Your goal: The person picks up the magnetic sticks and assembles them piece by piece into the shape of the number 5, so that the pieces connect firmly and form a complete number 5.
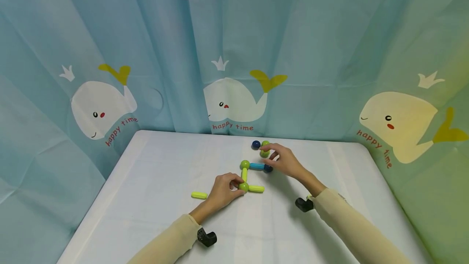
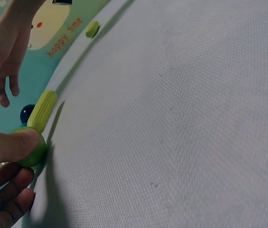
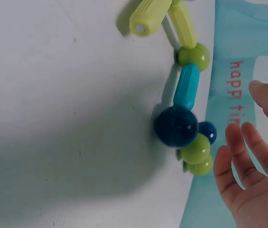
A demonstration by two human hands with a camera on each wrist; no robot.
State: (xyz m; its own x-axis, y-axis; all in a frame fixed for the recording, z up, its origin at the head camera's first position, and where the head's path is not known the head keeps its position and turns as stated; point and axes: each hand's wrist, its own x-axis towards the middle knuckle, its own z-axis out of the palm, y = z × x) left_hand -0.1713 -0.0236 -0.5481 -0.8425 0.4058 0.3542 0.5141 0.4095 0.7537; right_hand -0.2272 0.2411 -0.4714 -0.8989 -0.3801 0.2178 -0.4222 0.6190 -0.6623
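Observation:
My left hand (image 1: pixel 224 190) pinches a green ball (image 2: pixel 35 151) between thumb and fingers. From that ball a yellow-green rod (image 1: pixel 256 189) points right, and another yellow-green rod (image 1: pixel 244 175) runs back to a second green ball (image 1: pixel 245 164). A light blue rod (image 3: pixel 187 87) joins the second ball to a dark blue ball (image 3: pixel 176 126). Above the dark blue ball my right hand (image 1: pixel 286 161) hovers, fingers spread and loosely bent, nothing between them. The joined pieces form an angular chain close to the white table (image 1: pixel 165 166).
Behind the right hand lie a loose dark blue ball (image 1: pixel 256 145) and two green balls (image 3: pixel 196 148). One loose yellow-green rod (image 1: pixel 199 195) is beside the left wrist; another yellow-green piece (image 2: pixel 92 29) lies farther right. A whale-print curtain (image 1: pixel 311 52) hangs around the table.

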